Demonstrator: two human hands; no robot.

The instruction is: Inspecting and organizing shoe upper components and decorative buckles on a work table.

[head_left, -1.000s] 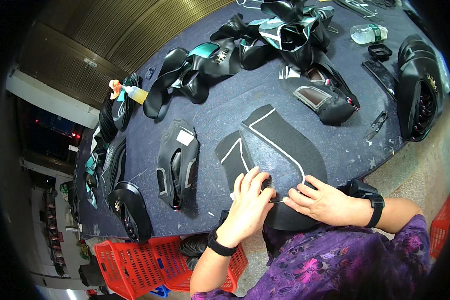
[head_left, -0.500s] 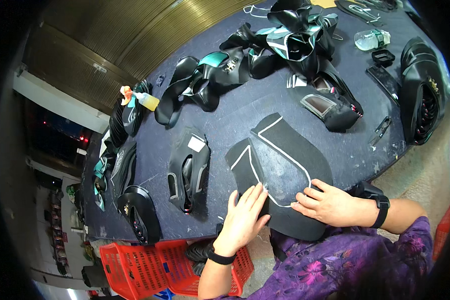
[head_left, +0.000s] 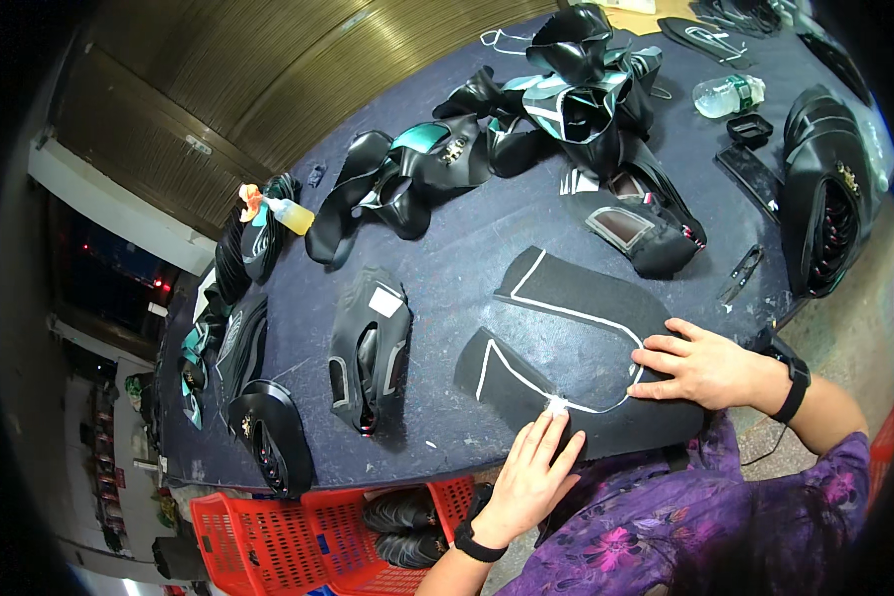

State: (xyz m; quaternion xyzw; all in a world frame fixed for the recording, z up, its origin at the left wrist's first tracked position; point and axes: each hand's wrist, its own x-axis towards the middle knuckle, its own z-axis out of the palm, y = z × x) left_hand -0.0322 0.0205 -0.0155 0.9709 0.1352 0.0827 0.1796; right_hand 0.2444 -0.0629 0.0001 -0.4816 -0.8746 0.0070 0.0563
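Note:
A black U-shaped shoe upper piece (head_left: 656, 422) lies flat on the table near me, with a white line following its inner edge. My right hand (head_left: 703, 366) rests on its right side, fingers spread, fingertips on the white line. At the near inner edge, my left hand (head_left: 534, 477) has its fingers stretched out and pressed on the piece. A small white spot shows at those fingertips; whether it is loose or stuck on cannot be made out. Left of the piece lies a stitched black shoe upper (head_left: 370, 348) with a white label.
Black and teal shoe uppers (head_left: 422, 164) are heaped at the back. Toward the right are a stacked bundle of uppers (head_left: 826, 199), a phone (head_left: 750, 179), thread snips (head_left: 741, 273) and a bottle (head_left: 727, 96). A yellow-liquid bottle (head_left: 293, 216) stands left. Red baskets (head_left: 268, 546) sit below the table edge.
The U-shaped piece has turned counterclockwise, its curved end swinging right. My right hand has moved right with it, and my left hand has shifted right and closer to me.

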